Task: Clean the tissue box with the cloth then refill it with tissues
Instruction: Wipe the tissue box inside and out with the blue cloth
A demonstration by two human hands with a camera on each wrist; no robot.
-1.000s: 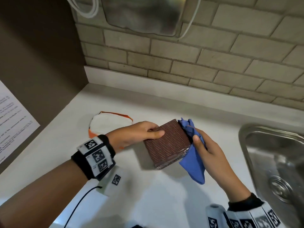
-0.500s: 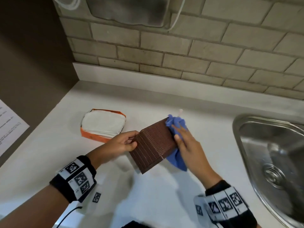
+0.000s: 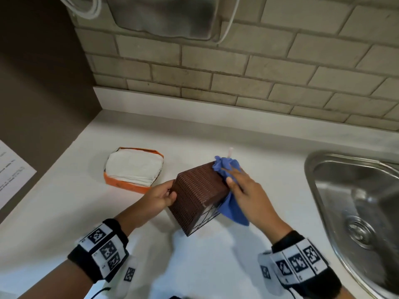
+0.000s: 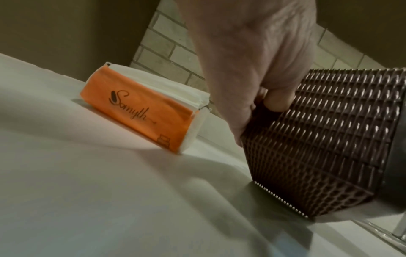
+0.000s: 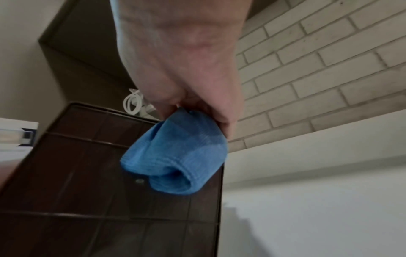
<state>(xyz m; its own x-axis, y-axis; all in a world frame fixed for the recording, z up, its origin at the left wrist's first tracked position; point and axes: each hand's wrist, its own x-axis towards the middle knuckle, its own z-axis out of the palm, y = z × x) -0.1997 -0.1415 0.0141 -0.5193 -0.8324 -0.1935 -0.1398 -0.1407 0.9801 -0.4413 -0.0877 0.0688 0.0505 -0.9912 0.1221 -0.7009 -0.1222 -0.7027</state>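
Note:
A brown woven tissue box (image 3: 197, 196) (image 4: 325, 139) (image 5: 92, 182) stands tilted on one edge on the white counter (image 3: 64, 212). My left hand (image 3: 160, 196) (image 4: 270, 97) grips its left corner, fingers curled round the edge. My right hand (image 3: 239, 186) (image 5: 197, 97) holds a blue cloth (image 3: 226, 167) (image 5: 175, 153) bunched against the box's right side and far top corner. The cloth's tail hangs down beside the box. An opened orange pack of white tissues (image 3: 133, 169) (image 4: 145, 107) lies on the counter to the left of the box.
A steel sink (image 3: 356, 212) is set into the counter at the right. A brick-tiled wall (image 3: 237, 78) runs along the back, with a grey appliance (image 3: 164, 16) and white cables above. A dark panel with a paper sheet (image 3: 13, 171) stands at the left.
My left hand slid from the box's top face to its left corner. My right hand moved the cloth up the box's right side to the far top corner. The box has tipped further.

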